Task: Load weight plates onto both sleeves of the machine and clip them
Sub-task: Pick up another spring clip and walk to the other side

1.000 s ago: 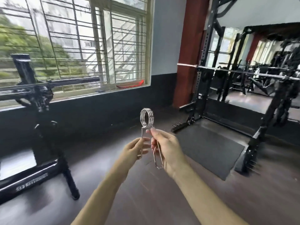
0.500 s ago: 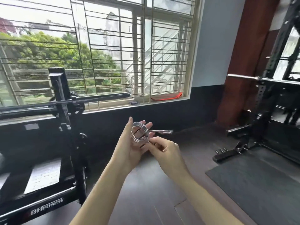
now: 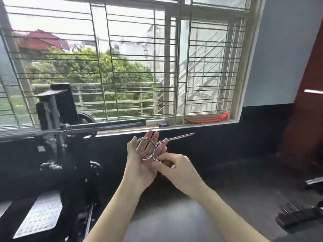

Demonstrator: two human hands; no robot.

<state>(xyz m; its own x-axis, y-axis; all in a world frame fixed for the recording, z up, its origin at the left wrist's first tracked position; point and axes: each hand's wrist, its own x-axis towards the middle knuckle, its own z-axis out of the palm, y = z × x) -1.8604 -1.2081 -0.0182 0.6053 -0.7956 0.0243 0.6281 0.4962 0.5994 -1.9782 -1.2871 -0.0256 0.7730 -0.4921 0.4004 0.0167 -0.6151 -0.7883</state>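
Fingers [image 3: 158,165] of the right hand [image 3: 176,169] are pinched together on the lower handle of the spring clip [image 3: 148,150], while the left hand [image 3: 139,159] lies open behind its coil, fingers spread apart. The clip is in the air, near the machine's black sleeve [image 3: 108,125] (no plates visible on it). To do this well, I think both handles should be squeezed fully before sliding the coil on.

The spring clip [image 3: 148,149] is shiny silver. The machine [image 3: 57,130] is black, its footplate [image 3: 39,213] grey with a raised dotted pattern. A red-orange strap [image 3: 208,119] lies on the pale windowsill [image 3: 192,125]. The wall [image 3: 279,55] is light blue above black.
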